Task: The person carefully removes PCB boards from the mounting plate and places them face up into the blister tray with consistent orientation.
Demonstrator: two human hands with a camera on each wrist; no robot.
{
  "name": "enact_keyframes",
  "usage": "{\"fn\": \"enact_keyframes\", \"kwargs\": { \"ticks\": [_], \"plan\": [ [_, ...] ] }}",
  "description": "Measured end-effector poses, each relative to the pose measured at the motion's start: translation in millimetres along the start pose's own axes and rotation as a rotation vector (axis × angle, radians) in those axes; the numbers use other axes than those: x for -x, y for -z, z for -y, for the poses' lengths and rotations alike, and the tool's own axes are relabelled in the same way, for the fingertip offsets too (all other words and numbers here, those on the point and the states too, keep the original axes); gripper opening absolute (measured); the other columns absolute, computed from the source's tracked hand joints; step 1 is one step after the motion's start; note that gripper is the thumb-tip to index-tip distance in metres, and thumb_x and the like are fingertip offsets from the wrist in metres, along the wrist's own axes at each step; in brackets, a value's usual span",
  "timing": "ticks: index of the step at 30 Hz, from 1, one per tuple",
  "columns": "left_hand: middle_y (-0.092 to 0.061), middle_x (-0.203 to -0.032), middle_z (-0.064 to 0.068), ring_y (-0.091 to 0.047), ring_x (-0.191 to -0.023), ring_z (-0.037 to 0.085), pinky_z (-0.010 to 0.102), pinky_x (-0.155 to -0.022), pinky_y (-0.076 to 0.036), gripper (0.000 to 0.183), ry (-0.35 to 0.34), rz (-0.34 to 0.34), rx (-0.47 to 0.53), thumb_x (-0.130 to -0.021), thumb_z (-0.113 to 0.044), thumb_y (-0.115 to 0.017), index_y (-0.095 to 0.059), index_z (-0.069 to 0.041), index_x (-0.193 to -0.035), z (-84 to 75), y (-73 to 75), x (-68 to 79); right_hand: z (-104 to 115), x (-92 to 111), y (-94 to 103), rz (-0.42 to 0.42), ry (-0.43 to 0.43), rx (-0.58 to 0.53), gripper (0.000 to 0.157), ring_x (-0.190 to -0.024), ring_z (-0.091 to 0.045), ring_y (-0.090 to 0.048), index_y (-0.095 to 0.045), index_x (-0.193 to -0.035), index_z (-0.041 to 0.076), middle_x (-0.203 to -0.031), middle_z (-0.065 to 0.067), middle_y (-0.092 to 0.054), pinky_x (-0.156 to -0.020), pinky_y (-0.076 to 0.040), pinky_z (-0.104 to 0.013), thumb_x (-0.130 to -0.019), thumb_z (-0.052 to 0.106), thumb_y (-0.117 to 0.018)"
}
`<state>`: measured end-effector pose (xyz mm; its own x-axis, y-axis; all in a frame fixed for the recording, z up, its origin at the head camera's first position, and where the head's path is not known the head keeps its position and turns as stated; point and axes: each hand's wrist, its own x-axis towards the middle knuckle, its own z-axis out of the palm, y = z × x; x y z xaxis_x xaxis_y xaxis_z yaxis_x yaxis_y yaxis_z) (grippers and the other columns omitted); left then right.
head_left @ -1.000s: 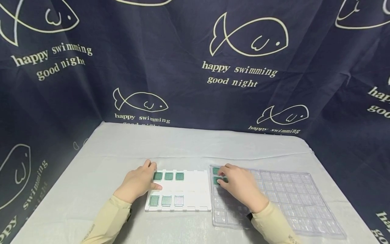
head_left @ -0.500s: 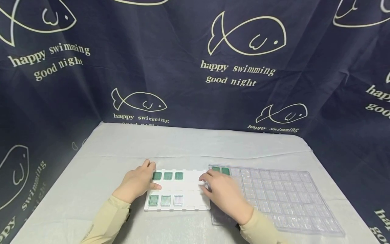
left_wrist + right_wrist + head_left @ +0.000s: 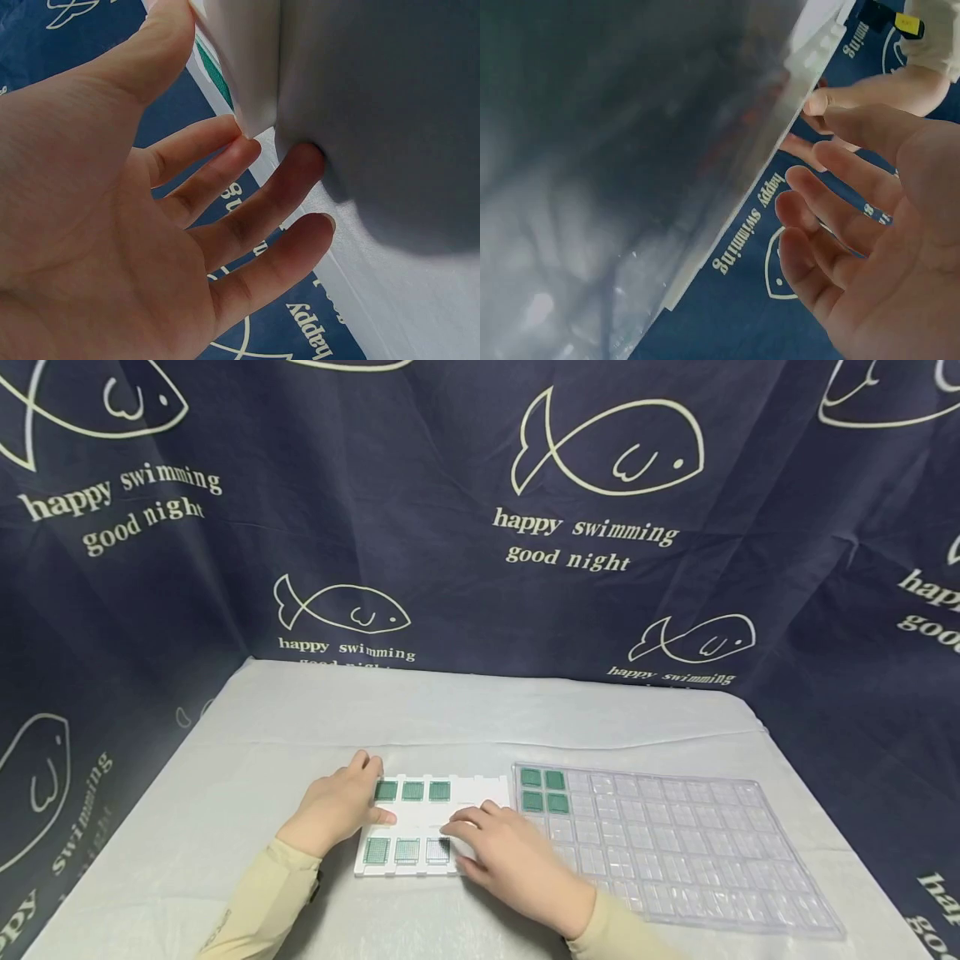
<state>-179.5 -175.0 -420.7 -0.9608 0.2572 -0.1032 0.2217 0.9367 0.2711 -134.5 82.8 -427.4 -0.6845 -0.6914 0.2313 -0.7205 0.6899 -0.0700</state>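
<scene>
A white tray bears two rows of small green square chips; the far row includes one chip, and the near row's rightmost chip looks paler. My left hand grips the tray's left end, thumb on top and fingers at the far corner. In the left wrist view, index and middle fingertips meet the tray's edge. My right hand hovers over the tray's right part, fingers loosely bent and apart. Its fingertips are right beside the paler chip, with nothing seen between them.
A clear plastic compartment tray lies to the right of the white one. Green chips fill two short rows in its far left corner. Both trays lie on a pale cloth-covered table. A dark blue fish-print curtain surrounds it.
My right hand has left the clear tray's far left corner, where a chip now sits in the second row, and moved left and nearer over the white tray. The left hand has stayed put.
</scene>
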Motion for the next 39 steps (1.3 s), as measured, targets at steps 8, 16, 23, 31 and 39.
{"fn": "enact_keyframes", "kwargs": {
  "ticks": [8, 16, 23, 31, 39],
  "plan": [
    [-0.049, -0.1, 0.006, -0.049, -0.069, 0.018, 0.033, -0.055, -0.041, 0.063, -0.001, 0.0, 0.007, -0.076, -0.042, -0.084, -0.054, -0.005, -0.117, 0.3, -0.1, 1.1, 6.3, 1.0, -5.3, -0.015, 0.017, 0.042, 0.028, -0.099, -0.01, -0.063, -0.072, -0.118, 0.021, -0.113, 0.008, -0.072, -0.082, -0.053, -0.026, -0.09, 0.027, -0.075],
    [-0.05, -0.101, 0.007, -0.05, -0.069, 0.019, 0.033, -0.055, -0.042, 0.064, 0.008, 0.003, 0.002, -0.076, -0.042, -0.084, -0.054, -0.005, -0.119, 0.1, -0.1, 1.3, 10.4, 2.4, -7.4, -0.007, 0.02, 0.058, 0.024, -0.096, -0.009, -0.062, -0.072, -0.113, 0.021, -0.11, 0.009, -0.07, -0.077, -0.049, -0.024, -0.092, 0.033, -0.073],
    [-0.05, -0.101, 0.006, -0.05, -0.069, 0.018, 0.033, -0.054, -0.041, 0.063, 0.003, -0.003, 0.006, -0.076, -0.042, -0.084, -0.054, -0.006, -0.118, 1.0, -0.7, 0.6, 13.0, 2.9, -5.8, -0.019, 0.016, 0.077, 0.028, -0.09, -0.007, -0.061, -0.073, -0.112, 0.021, -0.105, 0.01, -0.07, -0.074, -0.048, -0.021, -0.089, 0.036, -0.076],
    [-0.05, -0.102, 0.007, -0.05, -0.07, 0.018, 0.033, -0.055, -0.042, 0.064, 0.004, 0.001, 0.006, -0.076, -0.042, -0.084, -0.054, -0.005, -0.119, 0.8, -1.2, 1.7, 14.3, 3.0, -4.3, -0.026, 0.018, 0.109, 0.028, -0.083, -0.004, -0.058, -0.073, -0.106, 0.024, -0.098, 0.012, -0.068, -0.066, -0.041, -0.017, -0.082, 0.034, -0.083],
    [-0.05, -0.101, 0.007, -0.05, -0.069, 0.018, 0.033, -0.054, -0.041, 0.063, -0.002, -0.005, 0.002, -0.076, -0.042, -0.084, -0.054, -0.005, -0.118, -0.3, -0.4, 1.0, 13.1, 3.8, -5.0, -0.051, 0.022, 0.101, 0.025, -0.083, -0.005, -0.059, -0.072, -0.103, 0.024, -0.099, 0.011, -0.067, -0.067, -0.043, -0.018, -0.082, 0.032, -0.084]
  ]
}}
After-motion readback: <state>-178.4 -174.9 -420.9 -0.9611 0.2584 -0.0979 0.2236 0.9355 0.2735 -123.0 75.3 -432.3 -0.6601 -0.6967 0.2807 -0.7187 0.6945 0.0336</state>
